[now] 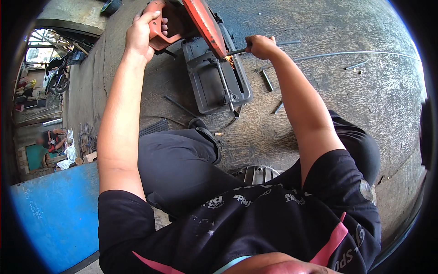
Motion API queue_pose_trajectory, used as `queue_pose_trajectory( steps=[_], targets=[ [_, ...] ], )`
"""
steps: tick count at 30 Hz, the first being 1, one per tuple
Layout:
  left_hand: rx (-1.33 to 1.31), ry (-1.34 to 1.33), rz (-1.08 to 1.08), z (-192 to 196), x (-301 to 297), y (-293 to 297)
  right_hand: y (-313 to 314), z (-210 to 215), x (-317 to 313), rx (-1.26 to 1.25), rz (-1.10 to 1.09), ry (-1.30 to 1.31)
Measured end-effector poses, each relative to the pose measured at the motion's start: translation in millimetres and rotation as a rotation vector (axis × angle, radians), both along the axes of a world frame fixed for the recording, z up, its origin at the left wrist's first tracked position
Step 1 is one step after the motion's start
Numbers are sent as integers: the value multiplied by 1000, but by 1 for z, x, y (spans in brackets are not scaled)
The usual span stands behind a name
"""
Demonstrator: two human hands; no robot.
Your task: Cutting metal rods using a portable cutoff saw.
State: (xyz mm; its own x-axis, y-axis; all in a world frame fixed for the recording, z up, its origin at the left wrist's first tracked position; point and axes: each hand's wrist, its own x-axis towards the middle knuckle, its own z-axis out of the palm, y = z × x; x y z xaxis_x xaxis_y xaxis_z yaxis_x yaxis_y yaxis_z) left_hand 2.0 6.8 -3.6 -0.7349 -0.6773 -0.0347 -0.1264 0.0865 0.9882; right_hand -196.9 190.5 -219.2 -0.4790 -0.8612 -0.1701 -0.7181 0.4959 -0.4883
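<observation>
My left hand [142, 35] is wrapped round the red handle [160, 42] of a chop saw, at the upper middle. The saw's red blade guard [205, 25] is lowered toward its grey metal base [199, 93]. Orange sparks [231, 60] fly at the guard's lower end, where the blade meets a thin metal rod [288, 43]. To the right of the saw, my right hand [261, 47] is closed round this rod, which sticks out past the hand on the right. The cutting edge itself is hidden by the guard.
Short cut metal pieces [267, 80] lie on the concrete floor right of the saw. One long thin rod [346, 53] runs to the far right. Dark bars [154, 127] lie by my left leg. A blue panel [54, 214] stands lower left; another person [54, 140] sits beyond it.
</observation>
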Motion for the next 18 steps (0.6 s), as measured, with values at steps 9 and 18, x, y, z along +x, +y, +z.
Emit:
queue_pose_trajectory(
  steps=[9,18],
  targets=[
    [-22,5,5,0,1,0,-4,5,-1,-1,2,11],
    [38,-7,-11,3,-1,1,-3,0,-1,9,-5,29]
  ],
)
